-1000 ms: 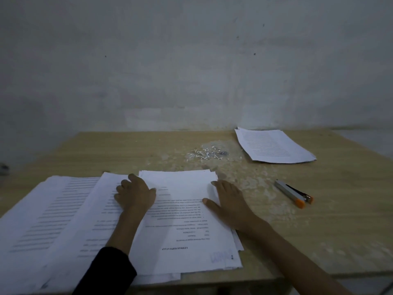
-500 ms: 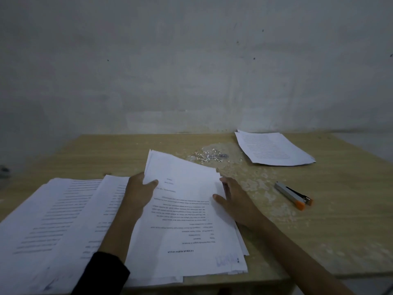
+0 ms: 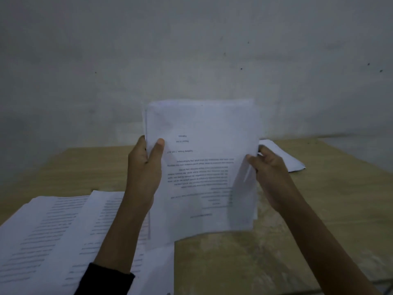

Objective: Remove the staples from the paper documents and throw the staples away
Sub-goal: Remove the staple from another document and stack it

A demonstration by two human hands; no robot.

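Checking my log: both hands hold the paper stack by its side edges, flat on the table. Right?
Not flat: the head view shows the left hand and right hand holding the paper stack by its side edges, standing nearly upright over the table.

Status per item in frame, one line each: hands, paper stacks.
held stack: upright in both hands, print upside down.
left hand: grips stack's left edge, thumb in front.
right hand: grips its right edge.
spread sheets: flat on table, overlapping.
far sheets: flat on table, partly hidden behind held stack.
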